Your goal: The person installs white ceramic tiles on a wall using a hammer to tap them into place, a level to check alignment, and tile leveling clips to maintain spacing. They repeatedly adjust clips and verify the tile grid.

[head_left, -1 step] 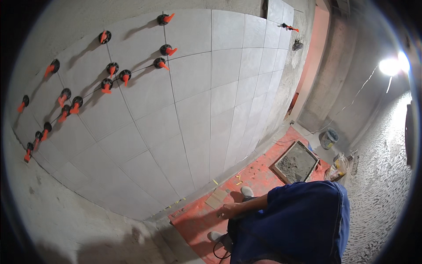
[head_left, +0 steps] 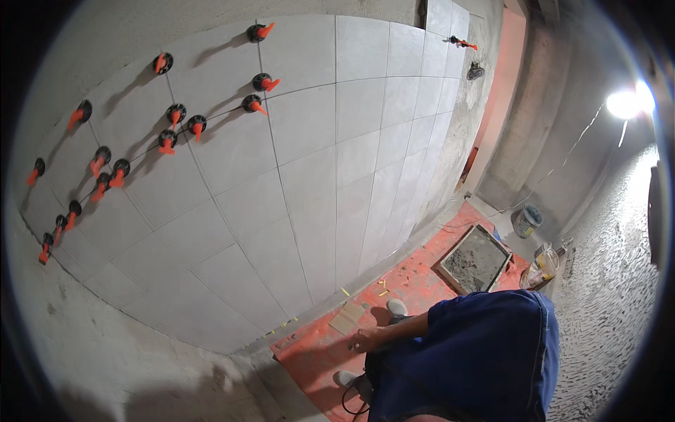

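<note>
"Grey tiles (head_left: pixel 309 197) cover the big wall in front of you, and a red sheet (head_left: pixel 415 274) lies on the floor. What is your grip doing?"

"Your right hand (head_left: pixel 363 340) hangs low. Its fingers look curled, but it is too small to tell how wide the grip is, or if it holds something. Your left hand is out of sight, so I can't tell about that grip."

"What is close to your right hand?"

"A flat tan piece (head_left: pixel 346 318) lies on the red sheet, just past your fingers, near the bottom of the wall. Your pale shoes (head_left: pixel 397 307) are on both sides of your hand, and your blue shirt (head_left: pixel 471 352) is behind it."

"And farther from you?"

"Little yellow bits (head_left: pixel 383 284) lie near the wall. Past your shirt sits a square tray (head_left: pixel 450 279) with grey mush (head_left: pixel 470 260) in it. Close by stand a bucket (head_left: pixel 524 224) and a pale tub or bag (head_left: pixel 541 266)."

"Look up high, too!"

"Black round knobs with orange handles (head_left: pixel 260 32) sit on your tiles, mostly at the left. One bright lamp (head_left: pixel 624 105) shines at the right."
</note>
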The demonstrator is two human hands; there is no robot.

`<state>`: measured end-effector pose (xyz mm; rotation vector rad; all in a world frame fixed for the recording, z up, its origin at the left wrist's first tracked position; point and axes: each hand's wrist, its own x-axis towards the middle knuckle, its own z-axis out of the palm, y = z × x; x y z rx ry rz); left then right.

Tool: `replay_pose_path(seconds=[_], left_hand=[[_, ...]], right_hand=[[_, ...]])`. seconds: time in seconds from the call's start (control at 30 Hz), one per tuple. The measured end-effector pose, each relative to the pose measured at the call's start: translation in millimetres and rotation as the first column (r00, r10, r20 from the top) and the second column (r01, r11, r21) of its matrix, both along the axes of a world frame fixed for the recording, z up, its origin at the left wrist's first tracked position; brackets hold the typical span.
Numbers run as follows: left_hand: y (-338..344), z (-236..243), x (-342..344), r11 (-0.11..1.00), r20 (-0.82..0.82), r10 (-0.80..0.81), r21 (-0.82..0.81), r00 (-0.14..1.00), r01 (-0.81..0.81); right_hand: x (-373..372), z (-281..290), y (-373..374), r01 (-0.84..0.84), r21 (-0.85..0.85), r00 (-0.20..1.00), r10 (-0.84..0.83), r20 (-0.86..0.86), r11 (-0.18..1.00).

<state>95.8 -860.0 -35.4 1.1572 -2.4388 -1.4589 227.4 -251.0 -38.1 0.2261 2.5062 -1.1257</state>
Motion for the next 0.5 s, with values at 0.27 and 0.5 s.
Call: replay_pose_path(seconds=[0.27,0.5], left_hand=[[316.7,87.9,72.9,0.784,-0.129,-0.546,0.271,0.828,0.559],[525.3,172.7,61.6,0.341,-0.322,-0.804,0.438,0.499,0.832]], right_hand=[[-10.2,-21.0,17.8,-0.161,-0.027,0.980,0.163,0.114,0.987],[15.1,-14.4,65.0,-0.002,-0.267,0.979,-0.052,-0.197,0.964]])
